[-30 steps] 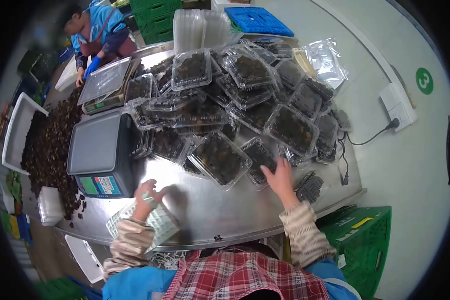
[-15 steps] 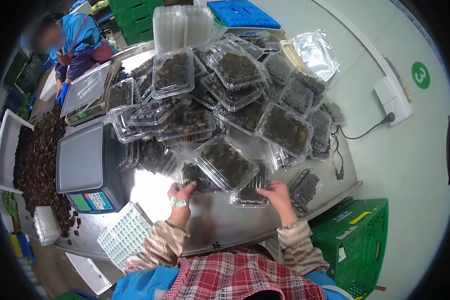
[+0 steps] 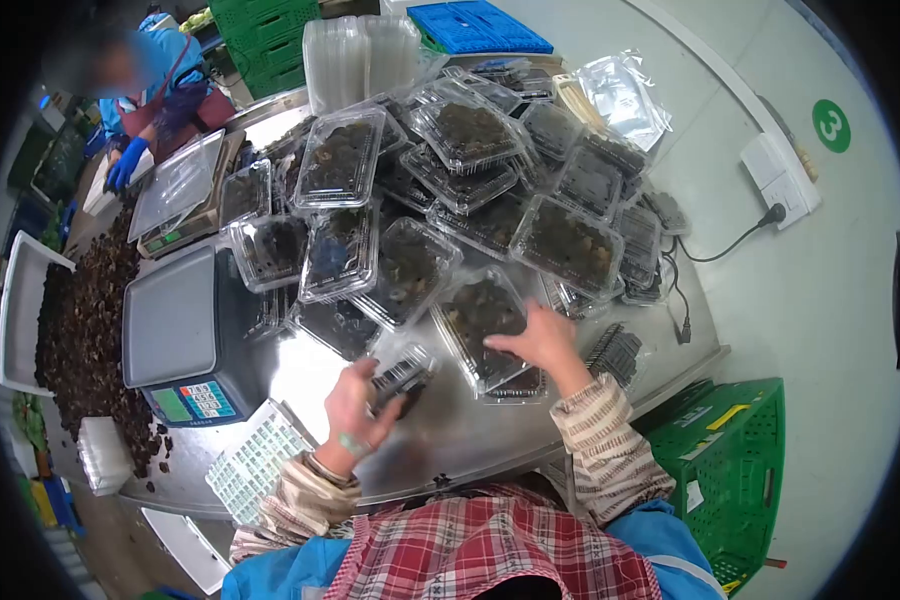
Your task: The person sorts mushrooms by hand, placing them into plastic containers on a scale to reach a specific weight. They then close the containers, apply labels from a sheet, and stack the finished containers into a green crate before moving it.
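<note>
My left hand (image 3: 360,412) grips a small clear box (image 3: 404,374) with dark contents, tilted above the metal table. A label is stuck near that wrist. My right hand (image 3: 542,345) lies over the right edge of a clear lidded box (image 3: 478,318) of dark brown pieces, thumb on its lid. Part of another box shows underneath that one. Behind both hands rises a heap of similar filled boxes, among them one (image 3: 407,268) leaning just left of the box under my right hand.
A grey scale (image 3: 175,325) stands left, beside loose dark pieces (image 3: 90,320) and a white tray (image 3: 15,325). A label sheet (image 3: 260,462) lies near the front edge. Green crate (image 3: 720,470) at right. A co-worker in blue gloves (image 3: 126,165) is at upper left.
My left hand has lifted a box off the table and tilted it. My right hand has moved up and inward onto the central box, which has turned. Boxes behind have shifted. The co-worker's gloved hand has risen.
</note>
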A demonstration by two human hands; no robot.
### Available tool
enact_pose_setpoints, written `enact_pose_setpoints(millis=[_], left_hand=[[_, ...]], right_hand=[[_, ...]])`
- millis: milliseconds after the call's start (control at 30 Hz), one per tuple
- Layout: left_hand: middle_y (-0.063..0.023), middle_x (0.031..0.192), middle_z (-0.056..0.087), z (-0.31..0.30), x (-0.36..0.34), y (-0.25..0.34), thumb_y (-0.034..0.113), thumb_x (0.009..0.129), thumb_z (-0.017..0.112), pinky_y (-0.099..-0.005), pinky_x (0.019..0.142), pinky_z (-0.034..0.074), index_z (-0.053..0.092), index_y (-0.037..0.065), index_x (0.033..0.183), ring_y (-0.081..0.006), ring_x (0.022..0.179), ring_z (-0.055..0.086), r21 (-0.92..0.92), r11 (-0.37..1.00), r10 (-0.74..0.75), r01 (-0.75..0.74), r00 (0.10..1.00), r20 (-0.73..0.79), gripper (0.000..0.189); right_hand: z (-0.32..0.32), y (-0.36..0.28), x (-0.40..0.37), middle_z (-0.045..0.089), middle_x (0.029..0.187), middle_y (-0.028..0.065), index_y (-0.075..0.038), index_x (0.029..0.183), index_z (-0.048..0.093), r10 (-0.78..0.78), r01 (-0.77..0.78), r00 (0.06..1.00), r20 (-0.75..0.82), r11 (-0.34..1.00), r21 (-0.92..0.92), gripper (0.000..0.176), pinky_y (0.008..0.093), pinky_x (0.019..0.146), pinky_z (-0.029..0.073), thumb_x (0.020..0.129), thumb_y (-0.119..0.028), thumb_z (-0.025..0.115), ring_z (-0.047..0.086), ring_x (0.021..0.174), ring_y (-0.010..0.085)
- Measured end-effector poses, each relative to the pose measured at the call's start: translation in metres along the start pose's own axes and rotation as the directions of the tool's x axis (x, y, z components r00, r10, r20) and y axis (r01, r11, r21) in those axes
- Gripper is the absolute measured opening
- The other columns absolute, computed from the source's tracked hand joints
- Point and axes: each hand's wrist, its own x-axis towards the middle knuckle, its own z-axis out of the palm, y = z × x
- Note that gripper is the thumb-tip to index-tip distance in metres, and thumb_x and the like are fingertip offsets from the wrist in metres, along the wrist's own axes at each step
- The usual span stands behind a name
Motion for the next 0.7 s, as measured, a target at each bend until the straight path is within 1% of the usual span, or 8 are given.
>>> enact_pose_setpoints(millis=[133, 200, 267, 367, 467, 567, 600, 700], left_hand=[[-0.0245, 0.108, 0.057, 0.005, -0.051, 0.013, 0.010, 0.062, 0.074, -0.0428, 0.074, 0.049, 0.044, 0.003, 0.076, -0.0353, 0.093, 0.059, 0.000, 0.827, 0.529, -0.562, 0.777, 0.341, 0.034], [-0.0245, 0.112, 0.054, 0.002, -0.070, 0.009, 0.014, 0.064, 0.071, -0.0457, 0.082, 0.045, 0.047, 0.001, 0.080, -0.0368, 0.099, 0.055, -0.068, 0.847, 0.483, -0.527, 0.709, 0.515, 0.032], [-0.0245, 0.116, 0.052, -0.002, -0.084, 0.008, 0.018, 0.065, 0.069, -0.0487, 0.090, 0.040, 0.051, -0.001, 0.084, -0.0382, 0.106, 0.051, -0.138, 0.863, 0.442, -0.486, 0.595, 0.671, 0.033], [-0.0265, 0.118, 0.050, -0.006, -0.084, 0.012, 0.024, 0.072, 0.069, -0.0463, 0.091, 0.038, 0.051, -0.002, 0.101, -0.0410, 0.108, 0.048, -0.032, 0.961, -0.249, 0.275, 0.908, 0.337, 0.043], [-0.0230, 0.109, 0.051, 0.008, -0.065, -0.037, 0.031, 0.075, 0.067, -0.0439, 0.087, 0.039, 0.034, -0.008, 0.129, -0.0375, 0.100, 0.050, 0.246, 0.934, -0.266, 0.260, 0.964, -0.007, 0.075], [-0.0251, 0.110, 0.055, 0.025, -0.045, -0.119, 0.030, 0.065, 0.077, -0.0385, 0.091, 0.041, 0.044, -0.010, 0.120, -0.0352, 0.103, 0.053, 0.199, 0.676, -0.672, 0.710, 0.704, -0.230, 0.076], [-0.0223, 0.105, 0.060, 0.026, -0.047, -0.162, 0.026, 0.061, 0.079, -0.0366, 0.091, 0.042, 0.049, -0.009, 0.116, -0.0308, 0.096, 0.058, -0.200, 0.519, -0.851, 0.831, 0.524, -0.029, 0.072], [-0.0176, 0.098, 0.063, 0.012, -0.010, -0.130, 0.020, 0.061, 0.076, -0.0335, 0.083, 0.044, 0.056, -0.008, 0.106, -0.0241, 0.088, 0.059, -0.442, 0.450, -0.820, 0.776, 0.555, 0.140, 0.056]], right_hand=[[0.030, 0.044, -0.035, 0.065, 0.090, 0.0167, 0.003, 0.101, 0.058, 0.111, -0.097, 0.994, -0.024, 0.937, 0.335, 0.067, 0.0323, 0.074, 0.049, 0.059, -0.043, 0.081, 0.063, 0.082, 0.0259], [0.049, 0.064, -0.048, 0.064, 0.086, 0.0142, 0.004, 0.096, 0.059, 0.215, -0.186, 0.977, -0.009, 0.865, 0.466, 0.058, 0.0297, 0.073, 0.048, 0.061, -0.035, 0.082, 0.062, 0.081, 0.0223], [0.055, 0.072, -0.058, 0.063, 0.084, 0.0090, 0.006, 0.097, 0.058, 0.169, -0.041, 0.985, -0.044, 0.469, 0.882, 0.046, 0.0271, 0.071, 0.046, 0.065, -0.019, 0.080, 0.058, 0.077, 0.0143], [0.037, 0.076, -0.052, 0.063, 0.087, 0.0071, 0.006, 0.099, 0.058, 0.098, -0.097, 0.993, 0.064, 0.387, 0.917, 0.037, 0.0264, 0.072, 0.046, 0.069, -0.010, 0.075, 0.057, 0.077, 0.0124], [0.036, 0.078, -0.042, 0.063, 0.086, 0.0074, 0.004, 0.097, 0.059, 0.008, -0.143, 0.988, 0.152, 0.389, 0.910, 0.036, 0.0263, 0.072, 0.046, 0.068, -0.010, 0.076, 0.057, 0.077, 0.0127], [0.046, 0.085, -0.046, 0.063, 0.086, 0.0073, 0.004, 0.096, 0.059, -0.014, -0.172, 0.978, 0.208, 0.513, 0.841, 0.038, 0.0275, 0.072, 0.045, 0.067, -0.012, 0.077, 0.056, 0.076, 0.0132], [0.051, 0.085, -0.051, 0.063, 0.086, 0.0073, 0.004, 0.096, 0.059, -0.022, -0.162, 0.979, 0.202, 0.513, 0.843, 0.038, 0.0275, 0.072, 0.045, 0.067, -0.012, 0.077, 0.056, 0.076, 0.0132], [0.061, 0.087, -0.061, 0.062, 0.080, 0.0048, 0.002, 0.088, 0.058, 0.061, -0.161, 0.987, 0.148, 0.344, 0.925, 0.035, 0.0267, 0.075, 0.045, 0.064, -0.013, 0.079, 0.058, 0.079, 0.0142]])
